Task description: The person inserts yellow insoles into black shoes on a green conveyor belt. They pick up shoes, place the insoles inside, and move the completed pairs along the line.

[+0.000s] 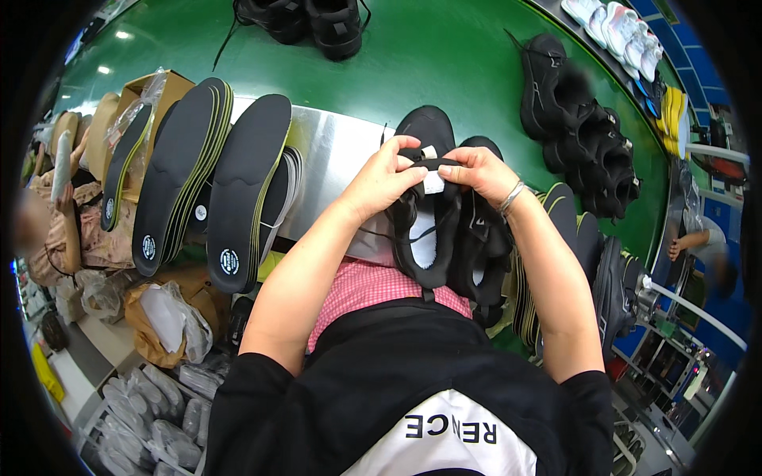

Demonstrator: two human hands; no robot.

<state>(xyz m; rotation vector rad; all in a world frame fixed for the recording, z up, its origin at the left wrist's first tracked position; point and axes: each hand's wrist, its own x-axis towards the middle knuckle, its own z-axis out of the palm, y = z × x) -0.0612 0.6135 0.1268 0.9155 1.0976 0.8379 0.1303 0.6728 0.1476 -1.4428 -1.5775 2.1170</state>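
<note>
Right in front of me a black lace-up shoe [425, 238] lies with its toe pointing away and its pale insole showing. My left hand [379, 181] pinches one side of the shoe's black tongue [438, 163], which carries a white label [433, 182]. The tongue's other side is between the thumb and fingers of my right hand [482, 176]. Beside this shoe, on its right, a second black shoe [480, 246] sits partly under my right hand and wrist. Loose black lace trails over the left side of the first shoe.
Stacks of black insoles [184, 170] stand at my left, next to an open cardboard box [155, 95]. On the green table [444, 47] are more black shoes [567, 111] to the right. A person's hand [675, 247] is at far right; another person works at far left.
</note>
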